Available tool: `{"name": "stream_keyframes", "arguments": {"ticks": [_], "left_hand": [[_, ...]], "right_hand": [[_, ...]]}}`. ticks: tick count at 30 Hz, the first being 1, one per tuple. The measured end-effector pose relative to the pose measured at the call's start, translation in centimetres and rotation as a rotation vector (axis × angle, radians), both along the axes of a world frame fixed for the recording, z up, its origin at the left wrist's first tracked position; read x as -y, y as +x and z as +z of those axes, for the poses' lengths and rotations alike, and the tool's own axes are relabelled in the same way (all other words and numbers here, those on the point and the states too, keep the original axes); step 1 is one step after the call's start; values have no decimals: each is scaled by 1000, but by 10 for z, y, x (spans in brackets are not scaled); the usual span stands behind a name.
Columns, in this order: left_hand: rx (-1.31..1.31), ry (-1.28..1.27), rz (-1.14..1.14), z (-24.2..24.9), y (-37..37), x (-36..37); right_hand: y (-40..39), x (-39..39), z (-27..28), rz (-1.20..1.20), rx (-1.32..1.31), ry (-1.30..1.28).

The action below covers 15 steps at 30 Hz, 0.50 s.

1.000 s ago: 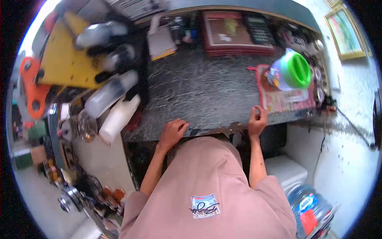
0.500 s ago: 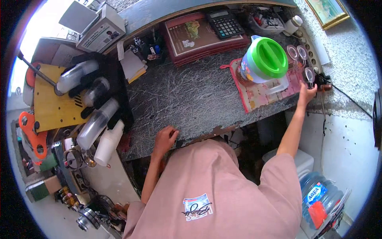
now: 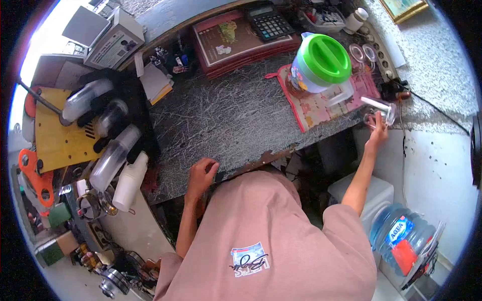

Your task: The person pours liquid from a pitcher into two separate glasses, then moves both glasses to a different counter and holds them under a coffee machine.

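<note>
My right hand (image 3: 377, 131) is closed round a clear glass (image 3: 377, 111), which is tilted on its side at the right end of the dark scratched table (image 3: 216, 120). Left of it, a pitcher with a green lid (image 3: 327, 59) stands on a pink patterned cloth (image 3: 311, 111). A clear plastic piece (image 3: 339, 94) lies on the cloth beside the pitcher. Two more clear glasses (image 3: 363, 54) stand behind, near the wall. My left hand (image 3: 203, 173) rests at the table's front edge with its fingers curled and nothing visible in them.
Stacked cups (image 3: 130, 181) and a yellow panel (image 3: 64, 131) are at the left. Maroon folders (image 3: 221, 42) with a calculator (image 3: 270, 22) lie at the back. A power strip (image 3: 384, 62) and cable run along the right wall. A blue water bottle (image 3: 401, 232) is low at right.
My right hand has taken hold of the nearest glass, lifted it off the cloth and tipped it. The view has shifted slightly. My left hand keeps its place at the table edge.
</note>
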State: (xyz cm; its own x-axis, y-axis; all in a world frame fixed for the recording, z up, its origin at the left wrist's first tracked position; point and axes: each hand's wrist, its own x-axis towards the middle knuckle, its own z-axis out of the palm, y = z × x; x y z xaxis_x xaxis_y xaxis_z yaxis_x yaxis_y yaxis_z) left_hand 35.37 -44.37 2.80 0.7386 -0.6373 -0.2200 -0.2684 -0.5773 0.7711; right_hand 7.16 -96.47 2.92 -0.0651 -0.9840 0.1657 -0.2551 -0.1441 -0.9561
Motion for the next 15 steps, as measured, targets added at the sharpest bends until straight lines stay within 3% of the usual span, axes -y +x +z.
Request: {"name": "stream_keyframes", "arguments": {"ticks": [5,6,7,8,10,13,14,15], "left_hand": [[-103,-131,-198,17,-7,41],[-153,-181,-268,24,-9,54],[-165,-215,-339,31,-12,68],[-179,-246,-405,39,-17,81],[-315,-409,-426,55,-28,100],[-213,-483,-434,54,-35,106],[-264,-683,-318,39,-41,104],[-254,-675,-306,38,-38,96]], "right_hand": [[-12,-128,24,327,1070,694],[10,-161,36,186,1135,821],[7,-176,12,538,1402,978],[20,-201,6,613,1540,1123],[57,-247,18,554,1469,1344],[108,-304,15,689,1284,1481],[137,-325,22,502,1116,1513],[154,-337,25,319,943,1530]]}}
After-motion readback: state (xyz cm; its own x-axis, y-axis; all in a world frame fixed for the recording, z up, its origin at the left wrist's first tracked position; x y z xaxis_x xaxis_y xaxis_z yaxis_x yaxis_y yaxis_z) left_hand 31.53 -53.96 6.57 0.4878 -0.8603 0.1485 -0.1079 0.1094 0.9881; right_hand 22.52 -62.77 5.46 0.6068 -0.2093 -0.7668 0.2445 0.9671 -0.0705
